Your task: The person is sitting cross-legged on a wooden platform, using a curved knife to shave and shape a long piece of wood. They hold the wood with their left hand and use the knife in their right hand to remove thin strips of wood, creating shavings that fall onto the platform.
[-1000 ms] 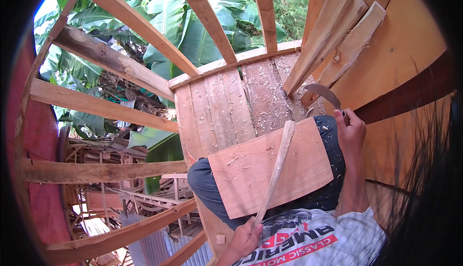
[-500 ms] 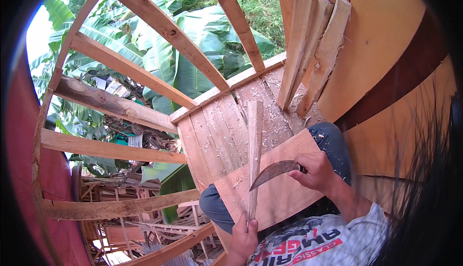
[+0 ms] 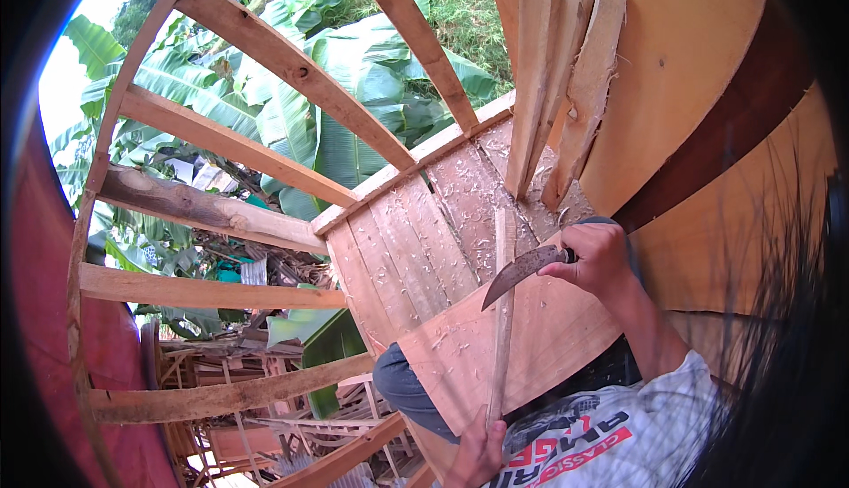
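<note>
My left hand (image 3: 478, 449) is closed round the lower end of a long, narrow wooden stick (image 3: 503, 338), which slants upward away from me over a flat board (image 3: 557, 320) lying across my lap. In my right hand (image 3: 597, 256) is a knife (image 3: 523, 273) with a broad, curved, dark blade; my fingers wrap its handle. The blade crosses the stick near its upper part, its tip pointing left. Whether the edge touches the wood I cannot tell. Small wood shavings lie on the board.
Several rough wooden pieces (image 3: 566, 90) lean upright against the wall at the upper right. Shavings are scattered over the plank floor (image 3: 416, 240). A railing of wooden bars (image 3: 292, 64) runs along the left, with banana leaves (image 3: 354, 81) beyond. A pale wooden panel (image 3: 681, 72) stands at right.
My right hand and the knife have moved up and right, the blade now higher along the stick. My left hand and the stick have shifted right and down.
</note>
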The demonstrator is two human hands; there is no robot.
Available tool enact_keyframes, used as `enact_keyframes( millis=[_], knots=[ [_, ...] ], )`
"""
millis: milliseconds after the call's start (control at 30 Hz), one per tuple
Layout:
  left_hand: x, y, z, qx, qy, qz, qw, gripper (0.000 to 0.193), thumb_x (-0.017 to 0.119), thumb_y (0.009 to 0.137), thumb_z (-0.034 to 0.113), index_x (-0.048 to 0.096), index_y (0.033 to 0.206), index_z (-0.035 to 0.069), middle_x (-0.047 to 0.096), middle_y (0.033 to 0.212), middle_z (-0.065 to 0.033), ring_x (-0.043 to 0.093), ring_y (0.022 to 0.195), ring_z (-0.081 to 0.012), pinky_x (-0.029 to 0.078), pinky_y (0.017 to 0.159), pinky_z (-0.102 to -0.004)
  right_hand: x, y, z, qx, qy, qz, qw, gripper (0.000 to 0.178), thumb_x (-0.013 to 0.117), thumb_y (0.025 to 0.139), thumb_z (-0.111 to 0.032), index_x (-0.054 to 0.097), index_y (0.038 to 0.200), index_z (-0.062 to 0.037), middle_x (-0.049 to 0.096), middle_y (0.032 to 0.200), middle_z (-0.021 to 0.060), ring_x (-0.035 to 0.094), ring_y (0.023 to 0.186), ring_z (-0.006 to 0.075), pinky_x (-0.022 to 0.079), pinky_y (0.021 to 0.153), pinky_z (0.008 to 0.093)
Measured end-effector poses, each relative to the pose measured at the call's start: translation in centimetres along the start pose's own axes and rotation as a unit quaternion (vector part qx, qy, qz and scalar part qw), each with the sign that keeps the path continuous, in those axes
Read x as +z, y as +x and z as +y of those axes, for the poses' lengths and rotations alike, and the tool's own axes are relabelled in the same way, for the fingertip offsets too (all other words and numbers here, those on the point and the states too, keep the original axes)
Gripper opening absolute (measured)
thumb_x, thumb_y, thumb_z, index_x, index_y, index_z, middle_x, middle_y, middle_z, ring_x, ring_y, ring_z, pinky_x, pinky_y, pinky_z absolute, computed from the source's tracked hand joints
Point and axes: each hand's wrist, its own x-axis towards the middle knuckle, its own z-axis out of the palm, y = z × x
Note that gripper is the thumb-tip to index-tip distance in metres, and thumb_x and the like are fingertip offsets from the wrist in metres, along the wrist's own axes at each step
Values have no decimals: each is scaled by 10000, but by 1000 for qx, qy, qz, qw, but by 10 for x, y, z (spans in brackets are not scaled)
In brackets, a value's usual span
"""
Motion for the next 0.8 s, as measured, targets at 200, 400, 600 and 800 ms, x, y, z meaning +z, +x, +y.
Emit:
enact_keyframes(
  millis=[200, 400, 600, 800],
  knots=[
    [1, -3, 3, -7, -50, 39, 998, 369, 389, 987, 380, 476, 913, 30, 440, 687, -5, 409, 607, -110, 354, 536, -279, 5, 0, -15, 41, 55, -25, 997, 584, 670, 730, -597, 486, 548, -74, 466, 491, 81, 535, 464, 277, 420, 454, 357],
    [-12, 12, -3, 48, 71, 151, 985, 363, 529, 931, 322, 481, 984, -34, 545, 644, -207, 589, 616, -404, 448, 551, -421, 21, -32, -52, 50, 183, -133, 973, 545, 673, 759, -553, 547, 581, -53, 526, 519, 107, 570, 492, 308, 436, 468, 381],
    [-17, 18, 18, 83, 107, 232, 963, 307, 642, 857, 251, 506, 949, -9, 560, 688, -237, 592, 680, -442, 455, 571, -425, 8, -29, -50, 76, 154, -130, 977, 574, 655, 772, -564, 538, 590, -33, 506, 527, 131, 558, 493, 318, 423, 465, 371],
    [-8, 10, 14, 64, 96, 191, 975, 312, 668, 831, 233, 479, 891, -7, 537, 648, -181, 547, 598, -284, 435, 550, -375, -8, -7, -33, 58, 75, -81, 992, 551, 673, 746, -572, 544, 575, -64, 510, 507, 95, 557, 471, 277, 414, 442, 357]
  ],
)
